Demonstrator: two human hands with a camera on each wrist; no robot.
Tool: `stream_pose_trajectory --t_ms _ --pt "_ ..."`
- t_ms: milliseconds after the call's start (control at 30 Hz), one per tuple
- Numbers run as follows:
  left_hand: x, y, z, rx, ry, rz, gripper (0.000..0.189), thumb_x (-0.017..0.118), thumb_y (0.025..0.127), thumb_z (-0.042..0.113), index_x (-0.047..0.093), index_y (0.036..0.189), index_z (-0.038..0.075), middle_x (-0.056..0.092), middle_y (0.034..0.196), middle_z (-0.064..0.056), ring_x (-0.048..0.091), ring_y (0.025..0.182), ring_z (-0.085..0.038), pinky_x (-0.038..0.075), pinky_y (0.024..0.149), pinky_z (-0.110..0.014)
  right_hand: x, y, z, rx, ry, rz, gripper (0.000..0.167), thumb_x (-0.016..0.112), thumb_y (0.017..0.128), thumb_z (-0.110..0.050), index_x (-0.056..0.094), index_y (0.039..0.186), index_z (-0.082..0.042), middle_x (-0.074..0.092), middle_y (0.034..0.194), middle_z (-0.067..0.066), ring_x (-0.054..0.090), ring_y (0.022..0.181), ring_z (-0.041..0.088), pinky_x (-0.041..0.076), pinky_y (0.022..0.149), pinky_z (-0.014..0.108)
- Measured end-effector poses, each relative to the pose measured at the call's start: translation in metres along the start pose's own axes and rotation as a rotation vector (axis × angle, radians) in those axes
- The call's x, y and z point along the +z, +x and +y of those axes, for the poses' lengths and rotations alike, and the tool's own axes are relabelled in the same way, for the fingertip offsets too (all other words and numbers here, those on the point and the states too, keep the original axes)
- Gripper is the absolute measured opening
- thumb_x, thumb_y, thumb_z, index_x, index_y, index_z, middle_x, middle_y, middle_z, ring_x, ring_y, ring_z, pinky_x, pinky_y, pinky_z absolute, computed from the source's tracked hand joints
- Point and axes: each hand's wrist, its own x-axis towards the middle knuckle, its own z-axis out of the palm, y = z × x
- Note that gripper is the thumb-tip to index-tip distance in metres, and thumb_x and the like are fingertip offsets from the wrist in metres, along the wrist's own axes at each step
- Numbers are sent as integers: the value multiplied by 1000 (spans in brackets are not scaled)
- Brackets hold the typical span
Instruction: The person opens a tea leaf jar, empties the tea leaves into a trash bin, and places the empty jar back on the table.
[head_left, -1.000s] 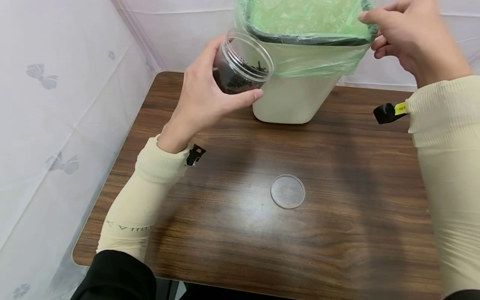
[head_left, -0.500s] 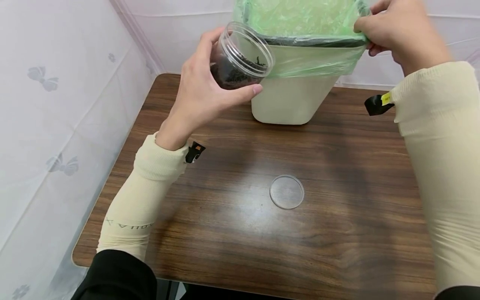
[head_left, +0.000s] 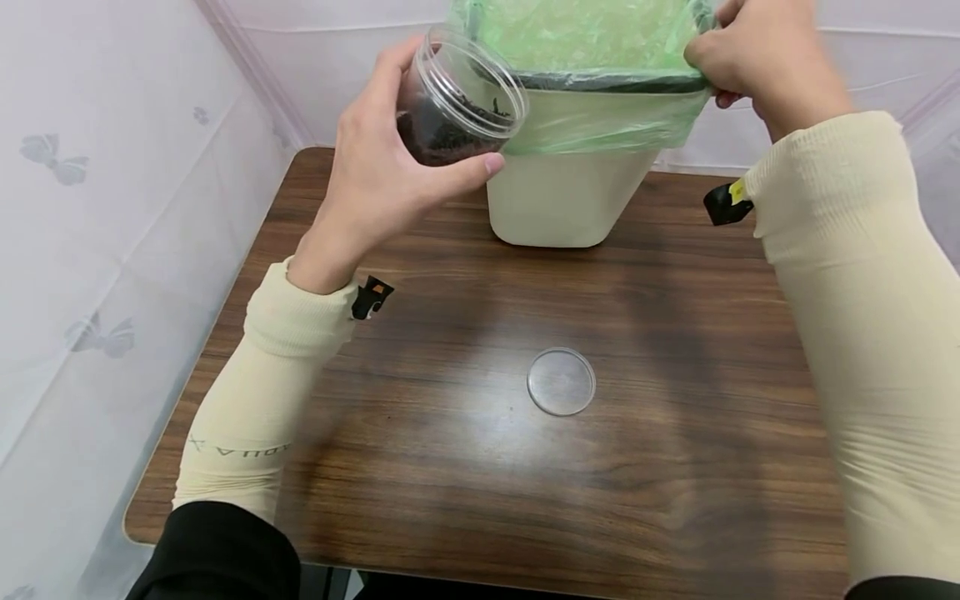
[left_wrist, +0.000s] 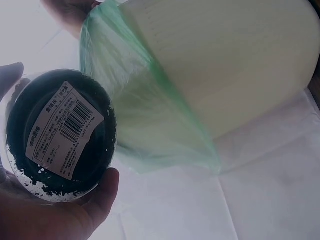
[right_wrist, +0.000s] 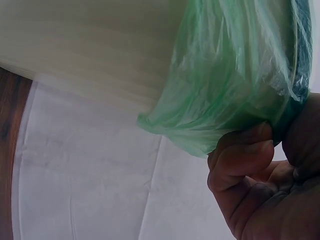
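In the head view my left hand (head_left: 378, 171) grips a clear plastic jar (head_left: 459, 104), tilted with its open mouth toward the bin. Dark loose bits, like tea leaves, lie in the jar. The left wrist view shows its base with a barcode label (left_wrist: 65, 131). A pale bin (head_left: 558, 200) stands at the back of the table, lined with a green plastic bag (head_left: 592, 121) folded over its dark rim. At the bin's right corner my right hand (head_left: 768, 67) pinches the rim and bag, with the fingers curled in the right wrist view.
A clear round lid (head_left: 561, 382) lies flat on the brown wooden table (head_left: 465, 492). White patterned sheeting (head_left: 97, 250) hangs to the left and behind the table. The jar's mouth is close to the bin's left front corner.
My right hand has moved left onto the bin's corner, and its fingers have closed on the rim and bag. The jar has risen slightly, still in my left hand. The view has shifted a little.
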Motion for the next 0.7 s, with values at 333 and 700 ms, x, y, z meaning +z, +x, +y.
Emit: stream_pose_trajectory --t_ms 333,700 --pt "-5 6 2 38 47 -1 94 89 65 40 48 147 19 59 132 5 52 116 -6 37 100 -25 0 -3 0 -6 -11 19 10 49 95 -14 53 102 -8 46 97 -1 48 57 9 43 48 19" --pt "-12 17 1 17 52 -3 94 84 66 35 36 145 19 61 126 -1 54 112 -9 40 97 -26 6 -3 -5 10 -36 -2 12 48 94 -16 54 102 -10 51 89 -1 49 54 10 44 51 21"
